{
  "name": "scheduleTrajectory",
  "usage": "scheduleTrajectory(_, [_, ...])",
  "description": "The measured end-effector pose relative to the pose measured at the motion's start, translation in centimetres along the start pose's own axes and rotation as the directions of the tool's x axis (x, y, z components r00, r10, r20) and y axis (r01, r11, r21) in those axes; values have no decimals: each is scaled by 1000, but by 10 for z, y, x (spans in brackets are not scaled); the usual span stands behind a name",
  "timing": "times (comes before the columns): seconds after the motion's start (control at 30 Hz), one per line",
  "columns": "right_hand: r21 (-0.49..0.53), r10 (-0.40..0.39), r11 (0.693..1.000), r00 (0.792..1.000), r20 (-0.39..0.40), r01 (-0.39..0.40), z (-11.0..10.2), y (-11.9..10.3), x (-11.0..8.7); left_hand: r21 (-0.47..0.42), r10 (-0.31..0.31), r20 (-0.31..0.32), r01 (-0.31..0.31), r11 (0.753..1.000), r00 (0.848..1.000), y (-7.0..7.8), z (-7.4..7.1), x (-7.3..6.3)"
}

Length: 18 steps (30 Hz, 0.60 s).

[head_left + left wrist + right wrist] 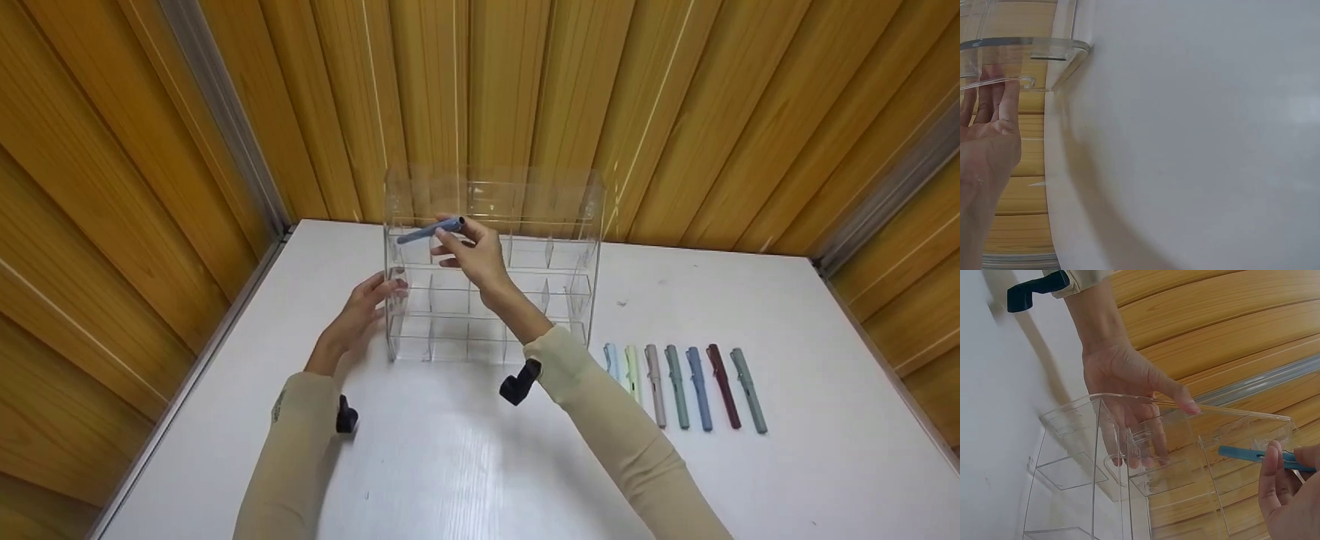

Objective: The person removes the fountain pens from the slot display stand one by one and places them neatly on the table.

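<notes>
A blue pen (431,229) is pinched between the thumb and fingers of my right hand (480,259), in front of the upper left compartments of a clear acrylic organizer (487,302). The pen lies nearly level, its dark end pointing right. In the right wrist view the same pen (1241,453) shows beyond the clear panels. My left hand (360,307) rests against the organizer's left side. Seen through the plastic in the right wrist view, that left hand (1129,382) has its fingers extended along the side wall, with the thumb at the edge.
To the organizer's right, several capped pens stand in a row on the white table (435,465), among them a dark red pen (724,386) and a grey-green pen (750,390). My right forearm overlaps the row's left end. A wood-patterned wall (502,97) rises behind.
</notes>
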State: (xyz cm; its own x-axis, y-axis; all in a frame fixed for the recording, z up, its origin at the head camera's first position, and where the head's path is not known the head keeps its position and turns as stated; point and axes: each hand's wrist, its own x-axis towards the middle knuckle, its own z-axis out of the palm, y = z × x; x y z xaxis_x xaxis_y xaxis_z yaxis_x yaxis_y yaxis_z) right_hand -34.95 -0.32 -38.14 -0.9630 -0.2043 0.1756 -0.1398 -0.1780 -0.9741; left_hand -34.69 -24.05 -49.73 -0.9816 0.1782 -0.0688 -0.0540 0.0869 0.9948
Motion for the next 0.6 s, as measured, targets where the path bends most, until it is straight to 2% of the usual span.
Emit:
scheduleTrajectory(0.23, [-40,-84,996,996,1,84,-7,-12,3,2,9,0,-9,1000,1000,1,0,6])
scheduleTrajectory(0.47, [-32,-168,986,983,-75,166,-37,-12,-5,11,44,74,-45,999,996,-3,12,20])
scheduleTrajectory(0.6, [-21,-216,976,973,-85,215,-50,-16,-9,-2,31,65,-31,1000,997,-5,15,24])
